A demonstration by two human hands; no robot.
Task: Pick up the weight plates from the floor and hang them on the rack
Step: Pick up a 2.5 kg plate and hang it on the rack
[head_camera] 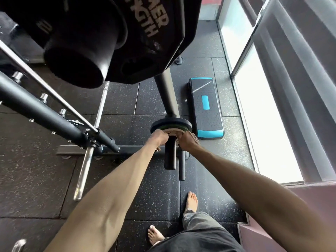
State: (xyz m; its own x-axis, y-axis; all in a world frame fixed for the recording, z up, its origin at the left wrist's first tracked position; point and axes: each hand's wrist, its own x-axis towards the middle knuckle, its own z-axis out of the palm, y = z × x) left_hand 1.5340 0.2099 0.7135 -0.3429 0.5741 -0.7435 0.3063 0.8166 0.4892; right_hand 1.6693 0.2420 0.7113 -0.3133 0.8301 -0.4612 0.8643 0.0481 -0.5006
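A small pale weight plate (171, 132) sits on a black rack peg (170, 155), right against a larger dark plate (170, 123) further in on the same peg. My left hand (160, 137) grips the pale plate's left rim and my right hand (187, 141) grips its right rim. A second, thinner peg (181, 168) juts out just to the right. Large black plates (112, 33) hang on an upper peg close to the camera at top left.
The dark rack upright (166, 93) runs down the middle. Chrome barbells (83, 168) and a black bar (45, 113) lie on a frame at left. A black and blue step platform (206, 108) rests on the rubber floor by the bright window (260, 115). My bare feet (190, 200) stand below.
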